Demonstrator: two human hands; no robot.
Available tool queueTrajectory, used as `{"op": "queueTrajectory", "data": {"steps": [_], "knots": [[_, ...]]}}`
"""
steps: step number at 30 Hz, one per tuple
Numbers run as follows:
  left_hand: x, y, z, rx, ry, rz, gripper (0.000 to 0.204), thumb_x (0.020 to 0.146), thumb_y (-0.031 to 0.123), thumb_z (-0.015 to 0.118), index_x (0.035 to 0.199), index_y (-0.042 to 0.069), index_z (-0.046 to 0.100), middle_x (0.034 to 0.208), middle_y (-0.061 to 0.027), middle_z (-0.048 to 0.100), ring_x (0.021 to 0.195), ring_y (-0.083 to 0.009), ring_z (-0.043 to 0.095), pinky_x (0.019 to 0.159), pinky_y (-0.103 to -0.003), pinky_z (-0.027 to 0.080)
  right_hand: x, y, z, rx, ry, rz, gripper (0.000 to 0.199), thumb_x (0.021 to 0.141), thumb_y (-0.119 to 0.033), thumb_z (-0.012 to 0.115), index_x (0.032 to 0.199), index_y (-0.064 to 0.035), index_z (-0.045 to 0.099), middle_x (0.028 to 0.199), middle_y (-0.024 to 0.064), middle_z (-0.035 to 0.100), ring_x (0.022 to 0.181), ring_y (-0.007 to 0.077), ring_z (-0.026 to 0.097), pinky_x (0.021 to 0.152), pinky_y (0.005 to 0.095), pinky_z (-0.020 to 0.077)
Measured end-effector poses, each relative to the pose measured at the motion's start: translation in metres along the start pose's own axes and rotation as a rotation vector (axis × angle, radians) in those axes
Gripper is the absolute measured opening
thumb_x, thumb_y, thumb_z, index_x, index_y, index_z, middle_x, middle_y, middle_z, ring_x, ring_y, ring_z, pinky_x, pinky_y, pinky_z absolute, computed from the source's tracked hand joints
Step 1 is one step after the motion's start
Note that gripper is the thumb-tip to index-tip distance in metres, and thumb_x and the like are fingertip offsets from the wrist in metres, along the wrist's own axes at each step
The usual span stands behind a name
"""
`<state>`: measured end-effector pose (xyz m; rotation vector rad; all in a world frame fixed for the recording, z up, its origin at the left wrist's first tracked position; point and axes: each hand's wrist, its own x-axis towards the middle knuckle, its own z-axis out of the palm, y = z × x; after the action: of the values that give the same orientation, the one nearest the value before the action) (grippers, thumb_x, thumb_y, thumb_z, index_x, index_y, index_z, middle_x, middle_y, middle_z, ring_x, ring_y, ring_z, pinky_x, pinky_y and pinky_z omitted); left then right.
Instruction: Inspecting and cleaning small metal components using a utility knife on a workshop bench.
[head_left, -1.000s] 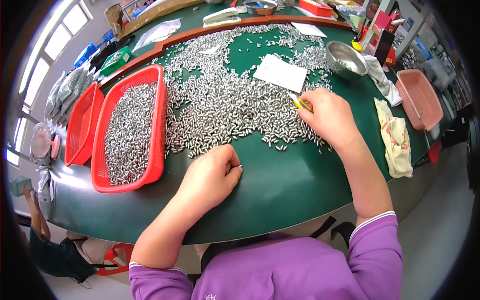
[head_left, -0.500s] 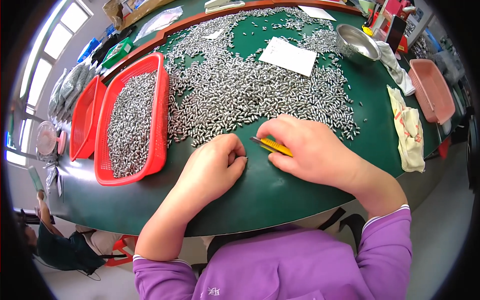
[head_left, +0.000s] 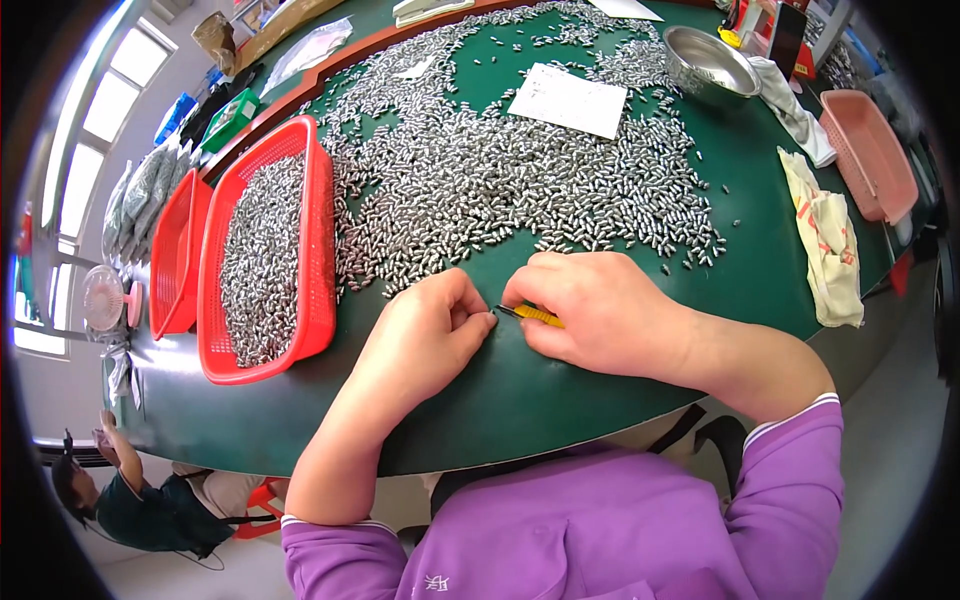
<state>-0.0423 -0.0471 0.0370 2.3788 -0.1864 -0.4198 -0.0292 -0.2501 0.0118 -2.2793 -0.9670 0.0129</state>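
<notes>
My right hand (head_left: 610, 312) is closed round a slim yellow utility knife (head_left: 538, 316), whose dark tip points left toward my other hand. Thumb and fingers of my left hand (head_left: 422, 328) are pinched together just left of that tip. Whatever sits in this pinch is too small and too covered to make out. Both hands rest low over the green tabletop (head_left: 540, 400). Beyond them spreads a wide heap of small silvery barrel-shaped metal pieces (head_left: 480, 185), its near edge close to my knuckles.
To the left stands a red plastic basket (head_left: 322, 250) filled with the same pieces, beside another red basket (head_left: 178, 255). White paper (head_left: 568, 100) lies on the heap. A metal bowl (head_left: 710, 62), cream cloth glove (head_left: 828, 240) and pink basket (head_left: 868, 155) are at right. Another person (head_left: 150, 505) sits lower left.
My right hand has moved left and slightly down, bringing the knife tip up to my left fingertips. My left hand keeps its pinch. The view has shifted a little.
</notes>
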Motion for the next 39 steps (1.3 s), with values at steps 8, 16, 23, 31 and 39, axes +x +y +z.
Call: {"op": "queueTrajectory", "data": {"steps": [8,16,23,31,39], "knots": [[0.000,-0.001,0.000,0.009,0.009,-0.017,0.016,0.079,0.013,0.068,0.080,0.000,0.059,0.068,-0.0113,0.060,0.061,-0.0212,0.059,0.059,-0.035,0.048,0.002,0.000,0.000,0.022,-0.021,0.014,0.018,0.077,-0.015,0.063,0.092,-0.0065,0.062,0.083,0.0078,0.061,0.078,0.0262,0.063,0.066,0.0382,0.0517],[0.000,-0.001,0.002,0.012,0.009,-0.028,0.016,0.079,0.013,0.068,0.080,0.000,0.059,0.065,-0.0106,0.060,0.060,-0.0210,0.059,0.059,-0.035,0.047,0.005,0.002,-0.003,0.081,-0.078,0.039,0.015,0.076,-0.017,0.061,0.088,-0.0074,0.063,0.085,0.0084,0.063,0.079,0.0292,0.064,0.069,0.0412,0.0520],[0.003,-0.004,0.002,-0.007,0.001,-0.021,0.016,0.078,0.013,0.068,0.080,0.000,0.059,0.063,-0.0100,0.059,0.058,-0.0201,0.058,0.057,-0.035,0.047,0.009,0.001,-0.004,0.049,-0.081,0.015,0.016,0.076,-0.018,0.061,0.087,-0.0068,0.064,0.086,0.0082,0.064,0.082,0.0289,0.064,0.071,0.0414,0.0519],[0.004,-0.002,0.005,-0.123,0.047,0.072,0.010,0.082,0.006,0.067,0.083,0.000,0.059,0.068,0.0018,0.054,0.061,-0.0043,0.047,0.056,-0.023,0.041,0.019,0.030,-0.043,-0.146,0.349,0.214,0.014,0.081,-0.019,0.059,0.091,-0.0098,0.064,0.088,0.0091,0.065,0.079,0.0291,0.064,0.070,0.0405,0.0518],[0.007,-0.008,0.008,-0.720,-0.013,0.140,0.008,0.091,0.007,0.062,0.098,0.003,0.059,0.083,0.0048,0.057,0.073,-0.0016,0.050,0.066,-0.017,0.041,0.022,0.065,-0.046,-0.400,0.421,0.237,0.017,0.081,-0.021,0.065,0.094,-0.0114,0.069,0.088,0.0068,0.064,0.087,0.0269,0.063,0.078,0.0400,0.0506]]}}
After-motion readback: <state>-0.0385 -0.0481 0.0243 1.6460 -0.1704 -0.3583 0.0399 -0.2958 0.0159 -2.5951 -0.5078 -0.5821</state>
